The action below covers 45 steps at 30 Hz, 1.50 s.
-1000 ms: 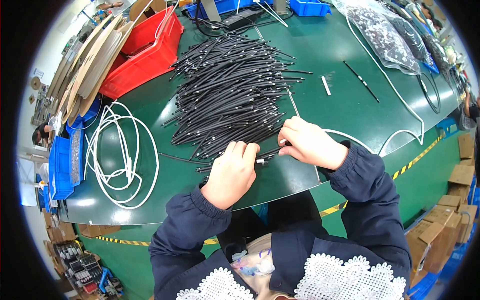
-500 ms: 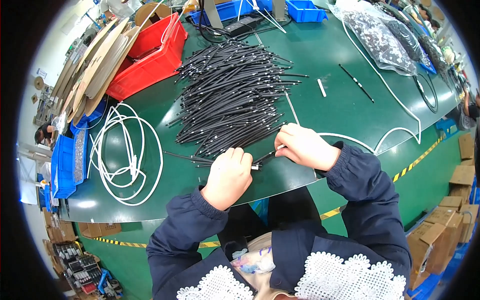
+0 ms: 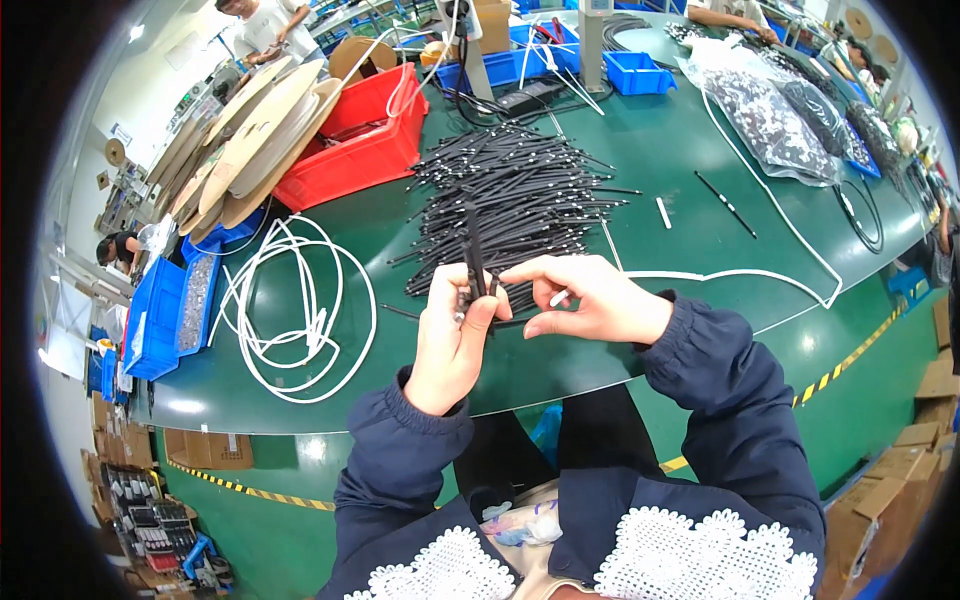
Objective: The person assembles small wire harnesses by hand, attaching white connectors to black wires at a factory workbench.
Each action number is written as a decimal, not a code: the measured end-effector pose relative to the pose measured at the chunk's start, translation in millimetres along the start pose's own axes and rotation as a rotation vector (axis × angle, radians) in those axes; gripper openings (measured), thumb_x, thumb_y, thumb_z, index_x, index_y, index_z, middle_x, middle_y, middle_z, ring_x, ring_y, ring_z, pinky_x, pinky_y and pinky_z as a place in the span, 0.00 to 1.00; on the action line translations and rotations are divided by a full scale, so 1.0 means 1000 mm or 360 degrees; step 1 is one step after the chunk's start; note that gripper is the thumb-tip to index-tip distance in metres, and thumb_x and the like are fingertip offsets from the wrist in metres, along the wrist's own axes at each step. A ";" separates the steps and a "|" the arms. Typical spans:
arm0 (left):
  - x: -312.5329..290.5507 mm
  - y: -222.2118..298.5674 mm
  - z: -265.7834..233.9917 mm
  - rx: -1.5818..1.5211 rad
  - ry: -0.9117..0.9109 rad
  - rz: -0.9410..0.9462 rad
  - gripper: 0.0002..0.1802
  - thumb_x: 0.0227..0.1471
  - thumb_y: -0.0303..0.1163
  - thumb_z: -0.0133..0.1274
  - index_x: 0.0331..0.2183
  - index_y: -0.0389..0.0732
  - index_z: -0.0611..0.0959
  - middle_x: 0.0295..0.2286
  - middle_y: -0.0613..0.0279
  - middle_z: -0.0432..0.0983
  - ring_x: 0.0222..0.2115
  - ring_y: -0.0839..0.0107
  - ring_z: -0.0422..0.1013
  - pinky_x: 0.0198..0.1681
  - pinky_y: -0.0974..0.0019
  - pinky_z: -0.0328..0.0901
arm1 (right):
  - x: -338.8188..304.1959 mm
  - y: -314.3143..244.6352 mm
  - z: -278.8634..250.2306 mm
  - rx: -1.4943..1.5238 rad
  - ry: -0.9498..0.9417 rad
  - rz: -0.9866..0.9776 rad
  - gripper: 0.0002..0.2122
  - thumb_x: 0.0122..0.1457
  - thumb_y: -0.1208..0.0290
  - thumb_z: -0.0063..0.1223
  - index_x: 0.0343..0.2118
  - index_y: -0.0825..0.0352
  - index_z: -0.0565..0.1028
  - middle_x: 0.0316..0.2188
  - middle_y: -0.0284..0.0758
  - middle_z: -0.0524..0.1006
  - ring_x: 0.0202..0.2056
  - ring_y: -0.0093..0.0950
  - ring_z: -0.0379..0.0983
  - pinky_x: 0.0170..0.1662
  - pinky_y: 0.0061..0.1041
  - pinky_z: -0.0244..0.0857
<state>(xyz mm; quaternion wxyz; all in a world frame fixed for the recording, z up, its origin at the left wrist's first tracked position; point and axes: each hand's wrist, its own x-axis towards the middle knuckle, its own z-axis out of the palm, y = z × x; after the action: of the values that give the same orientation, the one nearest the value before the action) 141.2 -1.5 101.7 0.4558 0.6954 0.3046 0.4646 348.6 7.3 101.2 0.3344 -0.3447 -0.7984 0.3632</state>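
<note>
My left hand (image 3: pixel 452 335) is closed around a small bunch of short black cable pieces (image 3: pixel 474 250), which stand upright above the thumb. My right hand (image 3: pixel 605 300) reaches in from the right, its index finger stretched to the bunch beside my left thumb. The curled fingers of that hand grip a thin white tube (image 3: pixel 561 298), whose end pokes out between them. Behind both hands lies a large heap of black cable pieces (image 3: pixel 525 185) with small white marks and tips. A white tube length (image 3: pixel 735 275) runs from my right hand across the green table.
A loose coil of white tube (image 3: pixel 330 345) lies at left, near blue bins (image 3: pixel 155 320). Behind it are a red bin (image 3: pixel 350 160) and cardboard reels (image 3: pixel 250 140). To the right are a short white piece (image 3: pixel 663 212), a single black cable piece (image 3: pixel 727 203) and a plastic bag (image 3: pixel 765 110).
My left hand has turned upward, raising the black cable pieces upright from near the table. My right hand has stretched its index finger toward them. The whole view has shifted, showing more of the background.
</note>
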 end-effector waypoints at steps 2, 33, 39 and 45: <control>-0.002 -0.026 -0.006 -0.0188 0.0069 0.0213 0.10 0.60 0.31 0.46 0.38 0.38 0.64 0.28 0.61 0.71 0.31 0.75 0.67 0.44 0.67 0.64 | 0.005 0.000 0.010 -0.0058 -0.0005 -0.0032 0.28 0.48 0.69 0.66 0.54 0.61 0.68 0.22 0.27 0.70 0.25 0.18 0.66 0.30 0.20 0.63; 0.039 -0.021 -0.016 0.0061 -0.0423 -0.0618 0.14 0.59 0.28 0.45 0.46 0.36 0.74 0.24 0.66 0.74 0.20 0.85 0.65 0.20 0.82 0.58 | 0.002 0.031 -0.007 0.0535 0.0460 0.0012 0.15 0.57 0.74 0.55 0.47 0.68 0.70 0.29 0.30 0.72 0.30 0.17 0.68 0.34 0.17 0.64; 0.044 -0.045 -0.015 -0.0125 -0.0343 -0.0737 0.11 0.57 0.29 0.49 0.40 0.33 0.78 0.20 0.66 0.74 0.14 0.84 0.63 0.17 0.81 0.56 | 0.007 0.056 -0.016 0.0207 0.0537 0.0095 0.07 0.57 0.73 0.55 0.36 0.70 0.75 0.27 0.36 0.78 0.28 0.23 0.74 0.34 0.24 0.69; 0.040 -0.056 -0.014 -0.0106 -0.0293 -0.0797 0.11 0.55 0.29 0.53 0.38 0.31 0.79 0.22 0.63 0.75 0.15 0.85 0.64 0.18 0.79 0.59 | 0.008 0.061 -0.020 0.0079 0.0282 0.0046 0.05 0.54 0.78 0.57 0.34 0.69 0.77 0.27 0.33 0.78 0.28 0.21 0.73 0.33 0.21 0.66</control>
<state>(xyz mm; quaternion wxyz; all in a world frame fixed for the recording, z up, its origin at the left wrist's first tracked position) 143.9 59.8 67.3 0.6049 0.6223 0.4090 0.2820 378.8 50.9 64.8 0.4068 -0.3787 -0.7514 0.3557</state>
